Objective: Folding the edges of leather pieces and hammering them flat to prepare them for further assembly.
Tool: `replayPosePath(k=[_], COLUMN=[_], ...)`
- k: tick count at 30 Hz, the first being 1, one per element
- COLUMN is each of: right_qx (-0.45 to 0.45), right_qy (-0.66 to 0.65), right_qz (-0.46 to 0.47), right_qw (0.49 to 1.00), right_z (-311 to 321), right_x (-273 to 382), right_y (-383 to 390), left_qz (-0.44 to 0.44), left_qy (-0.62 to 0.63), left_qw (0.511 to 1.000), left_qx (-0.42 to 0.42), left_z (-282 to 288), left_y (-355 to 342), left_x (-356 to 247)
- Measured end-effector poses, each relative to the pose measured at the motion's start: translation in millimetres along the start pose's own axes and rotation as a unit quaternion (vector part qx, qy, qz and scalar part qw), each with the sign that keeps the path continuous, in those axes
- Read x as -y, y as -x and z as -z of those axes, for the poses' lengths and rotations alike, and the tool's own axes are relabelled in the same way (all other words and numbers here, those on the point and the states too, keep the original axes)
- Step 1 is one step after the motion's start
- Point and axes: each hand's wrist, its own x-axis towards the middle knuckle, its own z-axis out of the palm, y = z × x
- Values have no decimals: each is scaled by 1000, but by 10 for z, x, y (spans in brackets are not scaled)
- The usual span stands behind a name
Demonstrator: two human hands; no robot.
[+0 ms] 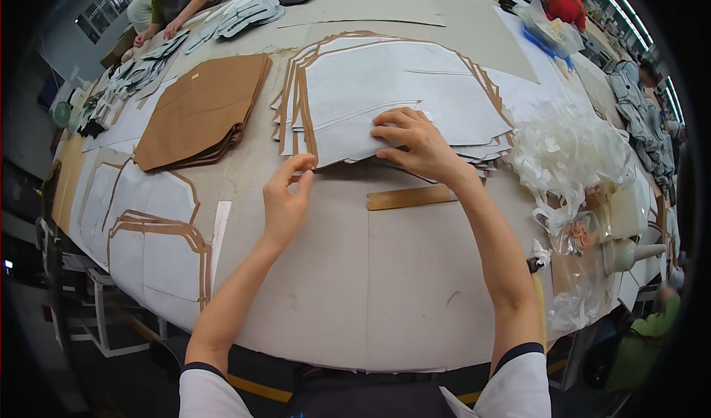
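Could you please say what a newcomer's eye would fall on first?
Probably the stack of white, brown-edged pieces in the middle, with the left hand at its near left corner and the right hand over it. Next, the brown stack to its left and whitish tangle to its right.

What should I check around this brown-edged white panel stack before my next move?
1. Left hand at the top panel's near left corner: ok.
2. Number of panels in that hand's grip: cannot tell.
3. Right hand on the top panel, toward its near edge: ok.
4. White panel stack squared: not ok, its edges are staggered.
5. Brown panel pile apart from that stack: ok.
6. Yellow-brown flat strip fully visible: not ok, the right forearm covers one end.
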Motion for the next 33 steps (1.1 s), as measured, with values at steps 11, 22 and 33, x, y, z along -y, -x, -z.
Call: replayPosePath(k=[11,22,33], right_qx=[-68,-140,-182], right_qy=[85,148,160], right_qz=[58,62,-38], right_qw=[992,977,970], right_z=[-77,-378,434], right_x=[-78,-33,-250], right_y=[95,-19,523], left_qz=[444,473,282], left_qy=[407,339,473], left_qw=[798,813,835], left_qx=[3,21,5], left_z=[22,23,-135], left_y=[-240,-1046,-1842], left_x=[118,217,-751])
